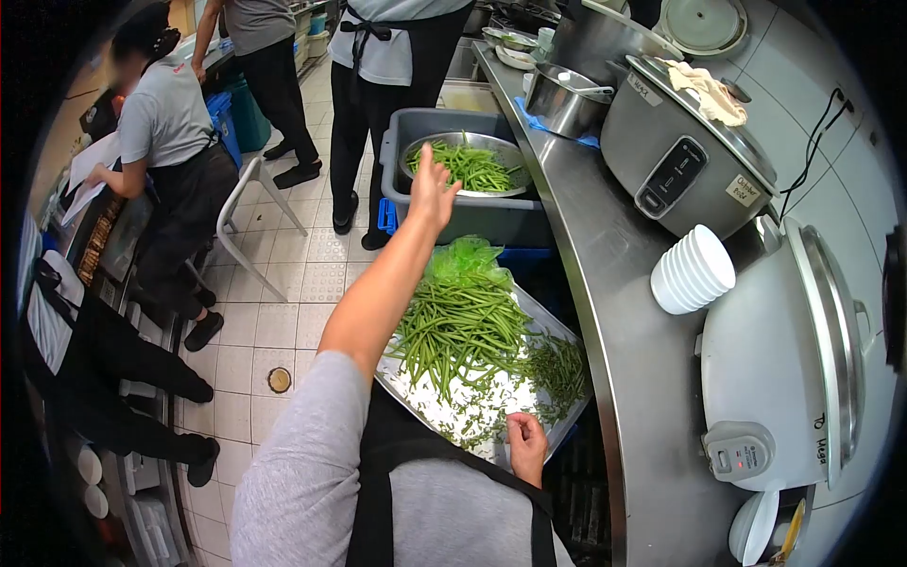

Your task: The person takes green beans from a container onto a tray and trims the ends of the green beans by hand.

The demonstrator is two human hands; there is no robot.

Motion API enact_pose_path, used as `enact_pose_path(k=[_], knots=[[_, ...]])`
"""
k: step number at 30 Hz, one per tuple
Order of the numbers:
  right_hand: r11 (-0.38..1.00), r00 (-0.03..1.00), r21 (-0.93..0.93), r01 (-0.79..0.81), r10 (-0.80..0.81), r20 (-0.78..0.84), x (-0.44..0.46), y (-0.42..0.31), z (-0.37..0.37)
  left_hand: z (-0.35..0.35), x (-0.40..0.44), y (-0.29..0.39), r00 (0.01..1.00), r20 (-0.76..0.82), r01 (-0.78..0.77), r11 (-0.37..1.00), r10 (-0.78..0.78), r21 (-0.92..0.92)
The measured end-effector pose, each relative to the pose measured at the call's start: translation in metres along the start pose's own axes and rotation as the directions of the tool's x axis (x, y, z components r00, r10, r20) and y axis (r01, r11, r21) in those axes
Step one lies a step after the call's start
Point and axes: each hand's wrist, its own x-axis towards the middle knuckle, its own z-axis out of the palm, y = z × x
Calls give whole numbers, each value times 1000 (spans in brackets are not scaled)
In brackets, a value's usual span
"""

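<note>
My left hand reaches out at the near left rim of a metal bowl, its fingers stretched and nothing seen in them. Trimmed green beans fill that bowl, which sits in a grey plastic tub. Close to my body, my right hand is closed with curled fingertips over a metal tray; whatever they pinch is too small to name. On the tray lie a large heap of long green beans, a green plastic bag and a darker pile of bean ends.
A steel counter runs along the right, bearing a large rice cooker, stacked white bowls, a metal pot and another big cooker. Several people in dark aprons stand nearby. A metal-legged chair is on the tiled floor.
</note>
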Motion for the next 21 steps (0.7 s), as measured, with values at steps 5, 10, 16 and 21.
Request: enact_pose_path(k=[5, 10, 16, 21], knots=[[861, 978, -471, 190, -208, 14, -3, -9, -19, -123, -102, -12, 959, 248, -258, 772, 134, 581], [802, 976, -559, 211, -202, 79, 9, 5, -38, -210, -186, 3, 902, 341, -344, -34, 267, 938], [775, 969, -582, 248, -213, 129, 15, 6, -36, -242, -234, -33, 973, 150, -144, -46, 175, 988], [764, 966, -593, 255, -229, 121, 15, 17, -34, -249, -229, -36, 944, 253, -253, -28, 210, 967]])
